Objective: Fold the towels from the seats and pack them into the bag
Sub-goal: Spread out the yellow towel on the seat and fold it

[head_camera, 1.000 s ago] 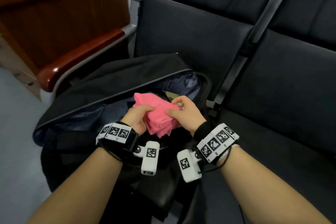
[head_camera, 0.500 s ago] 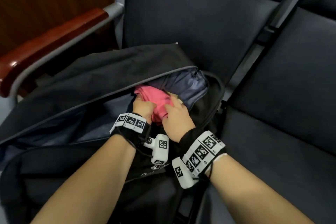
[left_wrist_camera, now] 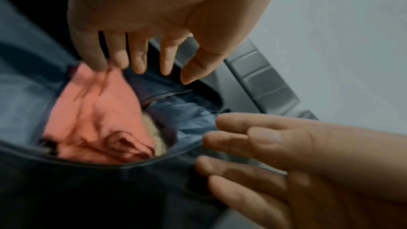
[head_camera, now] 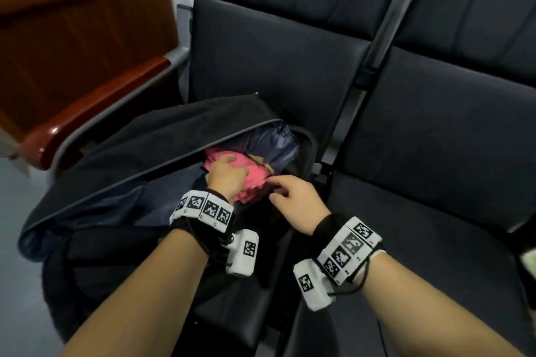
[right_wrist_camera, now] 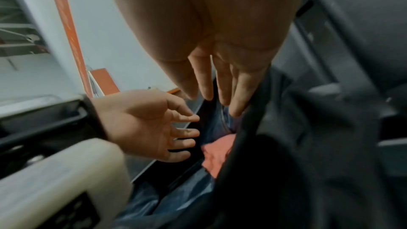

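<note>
The folded pink towel point(head_camera: 252, 180) lies inside the open black bag point(head_camera: 121, 153), which sits on the left seat. My left hand point(head_camera: 229, 171) rests on top of the towel with its fingers straight; in the left wrist view its fingertips point(left_wrist_camera: 97, 63) touch the pink towel point(left_wrist_camera: 94, 119). Just off the towel's right side, my right hand point(head_camera: 278, 191) hovers over the bag's rim with relaxed fingers and holds nothing. The right wrist view shows the right hand's fingers point(right_wrist_camera: 204, 86) straight above a corner of the towel point(right_wrist_camera: 218, 156).
A beige item point(head_camera: 261, 161) and the blue-grey lining point(head_camera: 278, 142) sit beside the towel in the bag. A red-brown armrest point(head_camera: 95, 122) and a wooden cabinet point(head_camera: 81, 9) stand left. The dark right seat point(head_camera: 435, 211) lies beside the bag.
Both hands carried the pink towel down into the bag and let go of it. The right hand has drawn back to the rim; the left still rests on the towel.
</note>
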Tool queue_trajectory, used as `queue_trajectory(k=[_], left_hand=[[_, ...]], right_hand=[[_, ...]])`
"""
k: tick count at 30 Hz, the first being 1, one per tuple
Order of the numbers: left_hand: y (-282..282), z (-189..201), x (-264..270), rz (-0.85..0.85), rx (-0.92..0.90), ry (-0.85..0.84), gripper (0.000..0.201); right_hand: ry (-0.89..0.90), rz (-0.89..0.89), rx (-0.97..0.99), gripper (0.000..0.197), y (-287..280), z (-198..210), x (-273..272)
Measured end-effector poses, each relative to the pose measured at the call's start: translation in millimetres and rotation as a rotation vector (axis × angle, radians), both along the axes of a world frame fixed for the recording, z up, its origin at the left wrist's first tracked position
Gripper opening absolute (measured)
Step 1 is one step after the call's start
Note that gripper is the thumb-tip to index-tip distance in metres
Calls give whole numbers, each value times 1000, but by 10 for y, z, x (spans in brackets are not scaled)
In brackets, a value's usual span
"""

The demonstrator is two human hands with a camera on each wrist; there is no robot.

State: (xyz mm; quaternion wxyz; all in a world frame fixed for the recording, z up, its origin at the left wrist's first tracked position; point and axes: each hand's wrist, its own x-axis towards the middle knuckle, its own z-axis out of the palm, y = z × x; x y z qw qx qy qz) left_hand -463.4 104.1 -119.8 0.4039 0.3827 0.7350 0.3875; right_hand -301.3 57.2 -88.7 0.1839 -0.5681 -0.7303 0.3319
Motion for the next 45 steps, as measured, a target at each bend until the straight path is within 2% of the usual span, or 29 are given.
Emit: queue_trajectory(k=[4, 7, 10, 13, 18, 23, 27, 32, 36, 38, 42, 45], left_hand=[[-326, 536, 496, -185, 218, 83, 27], [-582, 815, 1130, -379, 297, 213, 26], [-853, 930, 1936, -534, 304, 206, 26], [-1117, 904, 2815, -688, 288, 215, 25], [-1544, 686, 4227, -940, 245, 254, 25], [-1896, 389, 5306, -1108, 205, 279, 26], [-2112, 65, 5771, -1203, 144, 284, 27], [-2287, -268, 5951, -1248, 21, 314, 38], [-2327, -390, 5989, -1276, 7, 346, 47], [-2337, -392, 6009, -1272, 13, 338, 49], [-2389, -247, 6039, -1250, 91, 311, 55], [-2432, -12, 6005, -1182, 231, 295, 42]], right_hand=[[-5, -141, 132, 34, -418, 329, 759], [-69, -267, 154, 34, -812, 485, 1553], [-138, -418, 158, 35, -1271, 531, 2410], [-209, -546, 135, 38, -1718, 497, 3238], [-214, -732, 99, 41, -2421, 263, 4495], [-273, -868, 84, 43, -2963, -112, 5445], [-342, -769, 50, 46, -3046, -451, 5731], [-379, -744, 37, 45, -2893, -715, 5808], [-403, -790, 13, 21, -2799, -722, 5884], [-355, -818, 46, 17, -2796, -666, 5905], [-140, -824, 266, 7, -2832, -361, 5800], [50, -803, 318, 8, -2841, 19, 5680]])
